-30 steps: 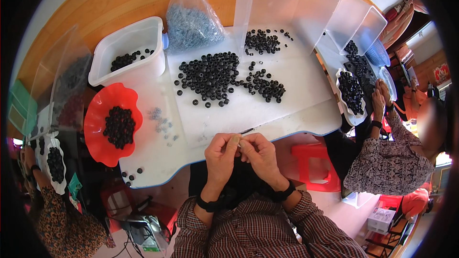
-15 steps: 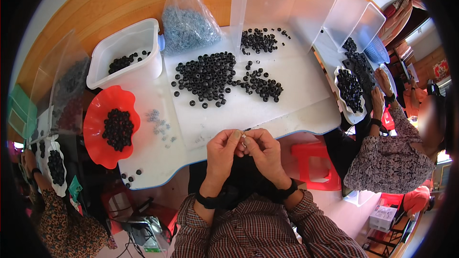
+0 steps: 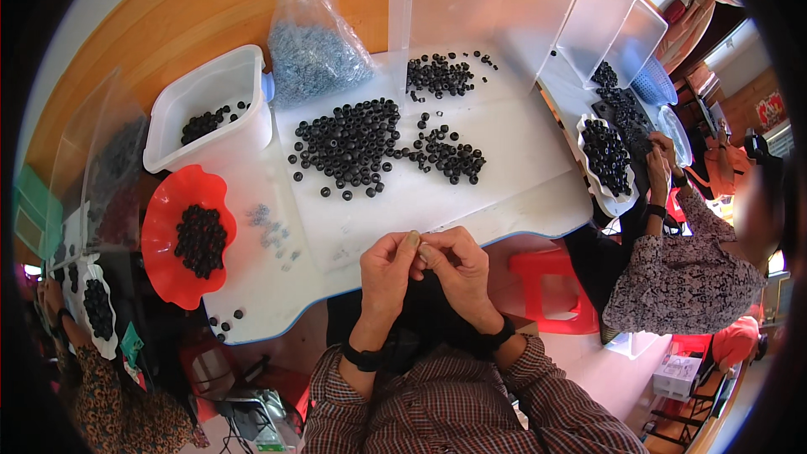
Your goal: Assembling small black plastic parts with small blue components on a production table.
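My left hand (image 3: 388,267) and my right hand (image 3: 454,265) meet fingertip to fingertip just below the near edge of the white table (image 3: 521,160). They pinch something small between them; it is too small to make out. A big heap of black ring-shaped parts (image 3: 349,147) lies on the table ahead of my hands, with a smaller heap (image 3: 450,158) to its right and another (image 3: 439,76) farther back. A few small grey pieces (image 3: 269,227) lie scattered to the left.
A red wavy bowl (image 3: 160,240) and a white tub (image 3: 210,88) hold black parts at left. A clear bag of grey pieces (image 3: 315,59) and a clear lid (image 3: 479,8) stand at the back. People work at right (image 3: 681,277) and lower left (image 3: 101,387). A red stool (image 3: 551,286) is below.
My hands have stayed together at the table edge, the fingers shifting slightly on the small thing. Nothing else has moved.
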The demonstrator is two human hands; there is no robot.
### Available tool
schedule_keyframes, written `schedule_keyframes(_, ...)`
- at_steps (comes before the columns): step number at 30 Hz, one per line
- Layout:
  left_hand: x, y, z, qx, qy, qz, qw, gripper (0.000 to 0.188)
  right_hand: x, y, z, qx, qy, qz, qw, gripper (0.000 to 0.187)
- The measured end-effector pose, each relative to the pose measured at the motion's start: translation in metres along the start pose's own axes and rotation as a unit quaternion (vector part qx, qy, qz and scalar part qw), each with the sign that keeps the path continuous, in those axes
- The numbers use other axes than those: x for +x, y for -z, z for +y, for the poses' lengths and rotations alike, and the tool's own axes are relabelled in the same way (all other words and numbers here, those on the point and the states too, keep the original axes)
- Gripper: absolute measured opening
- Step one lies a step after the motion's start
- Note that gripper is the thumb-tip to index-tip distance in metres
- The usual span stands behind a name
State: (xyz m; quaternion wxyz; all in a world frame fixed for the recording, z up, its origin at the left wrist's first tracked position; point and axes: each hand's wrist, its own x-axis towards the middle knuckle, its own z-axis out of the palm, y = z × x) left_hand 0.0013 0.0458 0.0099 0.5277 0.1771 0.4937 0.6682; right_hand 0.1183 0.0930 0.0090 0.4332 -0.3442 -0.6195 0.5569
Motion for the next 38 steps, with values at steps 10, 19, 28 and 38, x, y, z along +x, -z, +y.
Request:
schedule_keyframes(10, 0.046, -0.019, -0.007, 0.321, -0.221, 0.027, 0.92, 0.014, 0.022, 0.023, 0.006, -0.183, 0.108, 0.083, 0.973, 0.011)
schedule_keyframes(19, 0.088, -0.061, -0.008, 0.53, -0.272, -0.016, 0.803, 0.018, 0.025, 0.038, 0.025, -0.105, 0.003, 0.127, 0.986, 0.006)
schedule_keyframes(28, 0.091, -0.064, -0.012, 0.609, -0.274, 0.011, 0.744, 0.019, 0.024, 0.04, 0.024, -0.105, 0.007, 0.122, 0.987, 0.006)
schedule_keyframes(38, 0.061, -0.012, -0.006, 0.081, -0.045, -0.117, 0.989, 0.024, 0.021, 0.042, 0.03, -0.1, -0.005, 0.113, 0.989, 0.007)
